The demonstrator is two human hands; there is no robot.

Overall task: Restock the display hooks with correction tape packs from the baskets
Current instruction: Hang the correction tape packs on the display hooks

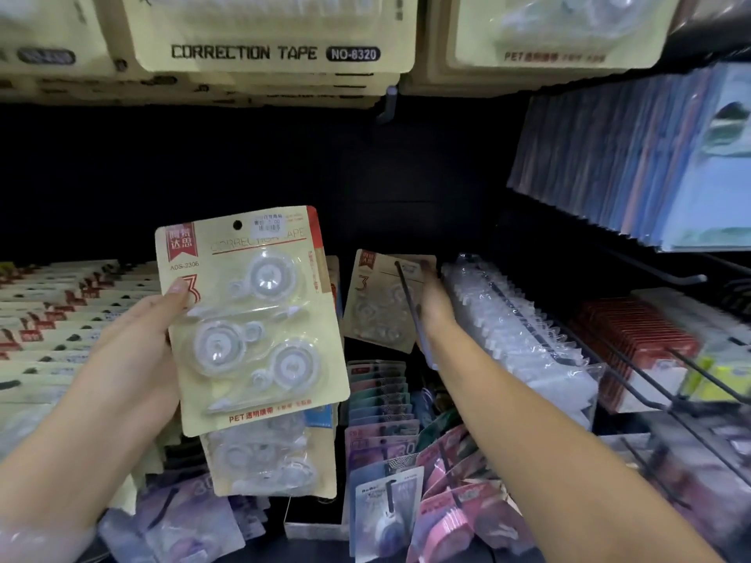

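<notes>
My left hand (138, 343) holds a cream correction tape pack (254, 319) upright by its left edge, thumb on its front; three clear dispensers show in its blister. Another pack of the same kind (268, 461) sits just below it. My right hand (437, 306) reaches forward to a black display hook (406, 290) and grips a second cream pack (380, 302) hanging on that hook. The fingers of that hand are hidden behind the pack.
Cream packs fill hooks at the left (53, 319) and hang above (268, 34). Clear-bagged items (516, 331) and red packs (634, 339) crowd hooks at the right, beside bare black wire hooks (650, 384). Coloured packs (382, 408) hang lower down. A dark back panel (244, 164) lies behind.
</notes>
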